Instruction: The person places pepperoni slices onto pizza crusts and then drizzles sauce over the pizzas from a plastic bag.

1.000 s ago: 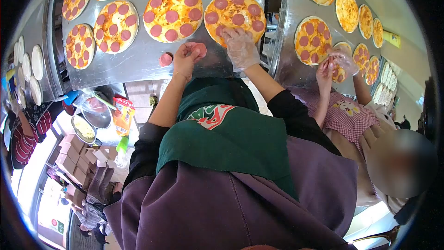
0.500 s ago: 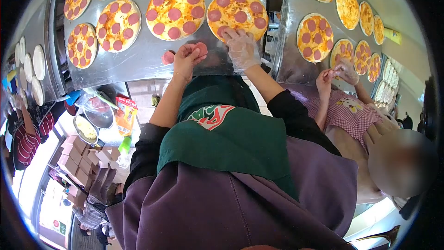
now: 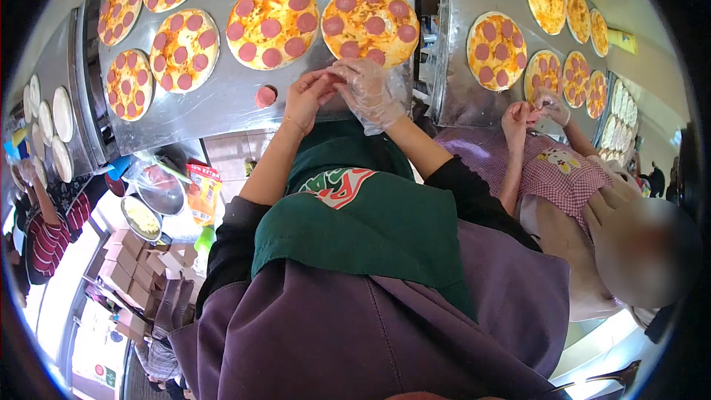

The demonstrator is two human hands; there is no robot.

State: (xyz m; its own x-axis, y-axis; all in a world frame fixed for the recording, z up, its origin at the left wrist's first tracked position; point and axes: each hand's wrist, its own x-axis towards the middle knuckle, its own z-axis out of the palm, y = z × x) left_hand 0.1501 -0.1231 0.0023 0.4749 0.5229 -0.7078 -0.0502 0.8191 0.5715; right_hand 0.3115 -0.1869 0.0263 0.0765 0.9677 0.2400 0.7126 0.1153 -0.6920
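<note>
My bare left hand (image 3: 306,101) is closed, its fingertips pinching pink sausage slices (image 3: 332,89) mostly hidden by the fingers. My right hand (image 3: 366,90), in a clear plastic glove, meets it there with its fingers closed; what they pinch is hidden. Just beyond both hands lies a pizza (image 3: 370,26) topped with cheese, sauce and several sausage slices. Left of it is another topped pizza (image 3: 272,26). A small stack of sausage slices (image 3: 265,96) lies on the metal table (image 3: 200,112), left of my left hand.
More topped pizzas (image 3: 185,50) fill the table's left and far side. At a second metal table (image 3: 463,104) on the right, a co-worker's hands (image 3: 529,112) meet near other pizzas (image 3: 496,50). Bowls (image 3: 141,218) and an orange packet (image 3: 204,192) stand lower left.
My right hand has drawn back from the right pizza to my left hand. A sausage slice at that pizza's near edge now shows. My left hand has shifted slightly right.
</note>
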